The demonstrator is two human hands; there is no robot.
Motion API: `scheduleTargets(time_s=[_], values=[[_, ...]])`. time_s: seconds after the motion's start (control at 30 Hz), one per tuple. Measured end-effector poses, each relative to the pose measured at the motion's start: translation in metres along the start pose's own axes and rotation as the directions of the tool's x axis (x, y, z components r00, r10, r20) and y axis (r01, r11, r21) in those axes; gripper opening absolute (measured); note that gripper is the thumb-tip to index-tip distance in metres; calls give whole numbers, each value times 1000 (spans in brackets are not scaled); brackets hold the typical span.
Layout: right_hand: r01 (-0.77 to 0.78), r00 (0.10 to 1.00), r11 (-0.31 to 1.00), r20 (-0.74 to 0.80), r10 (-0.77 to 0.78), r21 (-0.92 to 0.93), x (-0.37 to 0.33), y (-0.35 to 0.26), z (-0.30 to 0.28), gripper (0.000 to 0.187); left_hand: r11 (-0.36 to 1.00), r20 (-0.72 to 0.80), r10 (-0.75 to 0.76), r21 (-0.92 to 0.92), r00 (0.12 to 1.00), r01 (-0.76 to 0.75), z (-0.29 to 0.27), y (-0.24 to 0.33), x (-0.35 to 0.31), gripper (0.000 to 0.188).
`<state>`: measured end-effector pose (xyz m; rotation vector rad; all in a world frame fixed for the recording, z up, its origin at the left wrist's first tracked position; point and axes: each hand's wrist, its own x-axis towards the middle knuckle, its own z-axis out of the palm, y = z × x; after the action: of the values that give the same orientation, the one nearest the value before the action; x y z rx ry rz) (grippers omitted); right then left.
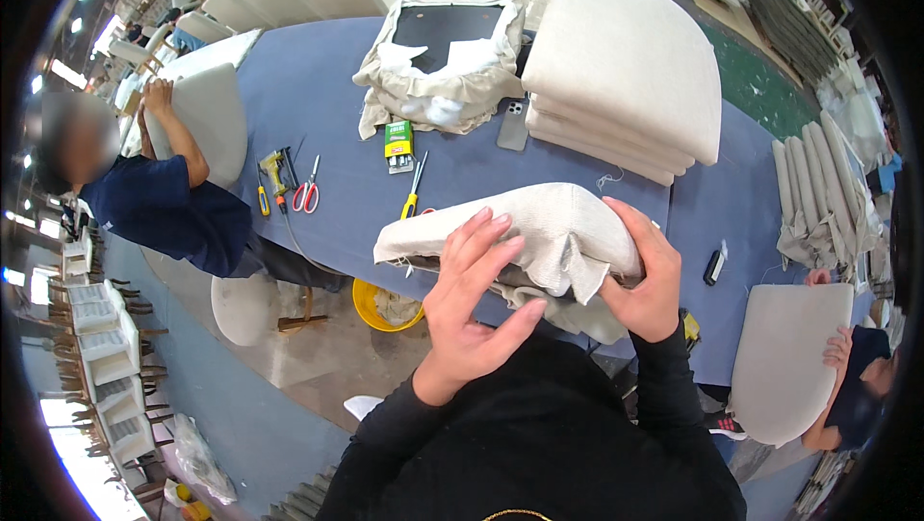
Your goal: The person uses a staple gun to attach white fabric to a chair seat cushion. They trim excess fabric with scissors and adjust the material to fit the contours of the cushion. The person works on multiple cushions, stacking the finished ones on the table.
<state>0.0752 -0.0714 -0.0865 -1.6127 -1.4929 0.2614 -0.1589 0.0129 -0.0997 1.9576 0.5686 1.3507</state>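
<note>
A beige fabric-covered chair seat cushion [539,218] is tilted up in front of me, at the near edge of the blue-covered table [332,78]. My right hand [653,280] grips its right end, the thumb by a folded flap of loose fabric at the corner. My left hand [472,295] is open, fingers spread, over the cushion's near left side; whether the fingertips touch it I cannot tell. Gathered fabric hangs below the cushion. A yellow-handled screwdriver [411,202] lies just beyond its left end, with a red handle partly hidden beside it.
Beyond stand a stack of beige cushions [626,59] and an upturned part-covered seat [448,30]. A phone [513,127], green-yellow box [398,144], staple gun [277,173] and red-handled scissors [308,192] lie about. A yellow bucket [364,307] is below. People handle panels left and right.
</note>
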Motion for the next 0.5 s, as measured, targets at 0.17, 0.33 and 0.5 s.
scheduleTargets(time_s=[0.17, 0.33, 0.5], values=[[-1, 993, 967, 117, -30, 257, -8, -3, -28, 76, 997, -53, -35, -67, 998, 31, 30, 1, -8, 46], [-35, 996, 936, 91, 4, 349, -15, -11, -39, 70, 996, -3, 32, -84, 999, -32, 39, 13, -22, 30], [74, 996, 949, 28, -86, 305, -23, -13, -44, 79, 969, 150, 81, -243, 985, -43, 27, 33, -4, 31]])
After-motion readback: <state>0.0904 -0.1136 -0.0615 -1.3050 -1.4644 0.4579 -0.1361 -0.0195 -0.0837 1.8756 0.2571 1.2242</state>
